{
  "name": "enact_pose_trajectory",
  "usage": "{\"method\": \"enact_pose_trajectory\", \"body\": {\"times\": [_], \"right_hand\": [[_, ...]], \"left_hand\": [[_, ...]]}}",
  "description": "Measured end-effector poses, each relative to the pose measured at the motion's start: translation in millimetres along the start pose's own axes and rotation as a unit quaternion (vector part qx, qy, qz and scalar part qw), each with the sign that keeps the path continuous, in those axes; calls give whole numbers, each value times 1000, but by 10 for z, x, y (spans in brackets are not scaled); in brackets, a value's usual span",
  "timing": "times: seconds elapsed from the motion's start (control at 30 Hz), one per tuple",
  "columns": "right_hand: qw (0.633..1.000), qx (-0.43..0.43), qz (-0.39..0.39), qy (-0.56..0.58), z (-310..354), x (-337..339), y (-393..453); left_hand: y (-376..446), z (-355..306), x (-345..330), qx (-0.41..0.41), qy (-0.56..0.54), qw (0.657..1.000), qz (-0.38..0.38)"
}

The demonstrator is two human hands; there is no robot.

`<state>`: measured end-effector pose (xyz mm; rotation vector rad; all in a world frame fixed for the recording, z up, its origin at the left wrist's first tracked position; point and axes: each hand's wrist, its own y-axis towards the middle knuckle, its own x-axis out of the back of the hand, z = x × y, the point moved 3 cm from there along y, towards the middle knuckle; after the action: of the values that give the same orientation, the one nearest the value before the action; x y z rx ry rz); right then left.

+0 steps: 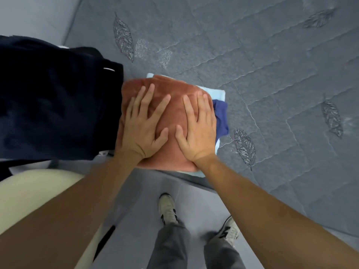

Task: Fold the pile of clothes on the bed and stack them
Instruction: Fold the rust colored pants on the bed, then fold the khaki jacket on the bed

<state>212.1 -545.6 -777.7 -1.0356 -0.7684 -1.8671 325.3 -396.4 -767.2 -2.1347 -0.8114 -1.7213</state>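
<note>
Hands lie flat and side by side on a folded rust-brown towel (165,105), seen from the head camera looking straight down. The left hand (142,125) presses the left half of the towel with its fingers straight and spread, gripping nothing. The right hand (198,127) presses the right half the same way, fingers straight and close together, thumb stretched toward the left thumb; the two thumbs are near each other but apart.

The brown towel tops a small stack near the edge of the grey quilted bed (272,74). Under the palms, a light blue cloth (218,93) shows past the right fingertips and below the right wrist. A dark blue garment (221,117) sticks out of the stack just beside the right hand's little finger.

Just left of the left hand, touching the brown towel's edge, lies a large navy garment (54,105). Below the forearms, the person's grey trousers (171,245) and pale sneakers (168,208) stand on the floor. A cream-coloured surface (35,193) sits under the left forearm.
</note>
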Motion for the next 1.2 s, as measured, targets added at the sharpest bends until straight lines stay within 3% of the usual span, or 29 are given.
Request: {"method": "enact_pose_trajectory", "body": {"times": [0.3,0.53,0.8,1.0,1.2], "right_hand": [[1000,-9,-8,-22,342,1166,-276],[1000,18,-12,-8,17,1818,-596],[1000,7,-6,-2,-1052,2575,-942],[998,-37,-10,-43,-2260,3119,-1028],[993,-97,-5,-62,-3511,3300,-842]], "left_hand": [[-188,-525,1028,45,77,996,-11],[-288,-1232,1422,69,124,990,-28],[97,-2559,1230,39,73,996,-28],[744,-3578,726,-5,-7,1000,-16],[1336,-4120,80,-34,-67,997,35]]}}
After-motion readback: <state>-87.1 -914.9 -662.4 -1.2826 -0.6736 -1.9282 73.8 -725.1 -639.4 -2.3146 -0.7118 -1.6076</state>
